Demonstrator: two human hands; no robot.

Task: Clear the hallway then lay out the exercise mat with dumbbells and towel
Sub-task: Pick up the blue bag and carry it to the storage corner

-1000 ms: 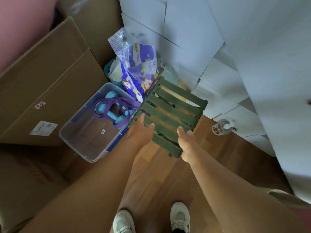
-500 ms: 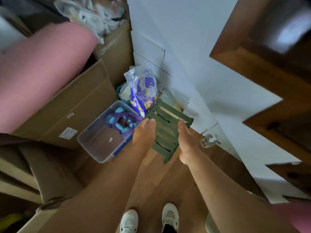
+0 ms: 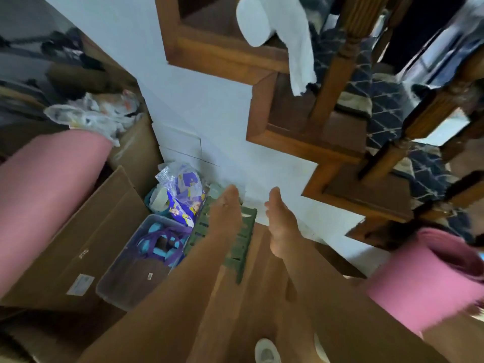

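While both arms reach forward over the wooden floor [image 3: 264,258], the green slatted stool [image 3: 245,233] stands against the white wall [image 3: 227,108], just beside the clear bin [image 3: 123,281] and partly hidden behind the left forearm. Left hand [image 3: 225,213]: extended over the stool's top, fingers straight and together, no wrap visible; whether it touches the slats cannot be told. Right hand [image 3: 281,224]: to the stool's right, fingers loosely extended, holding nothing.

Task items located: blue dumbbells [image 3: 157,247] lie in the bin, tangled with a purple strap [image 3: 167,235]. One pink rolled mat [image 3: 39,195] lies on the cardboard boxes [image 3: 99,226] at left; a second pink roll [image 3: 429,281] sits at right near the stairs [image 3: 332,142]. White towel [image 3: 290,35] hangs over a stair step.

Handling judgement:
- Stool: rigid frame, probably light; slats give gaps for fingers. Best hold looks like the two long side rails, one hand each.
- Dumbbells: dense, coated, unlikely to slip; take by the middle bar, free of the strap first.
- Mat: soft, bulky, may unroll; grip around the middle of the roll.
- Towel: limp, any hold works.

Stage estimate: clearing phase, layout not begun.
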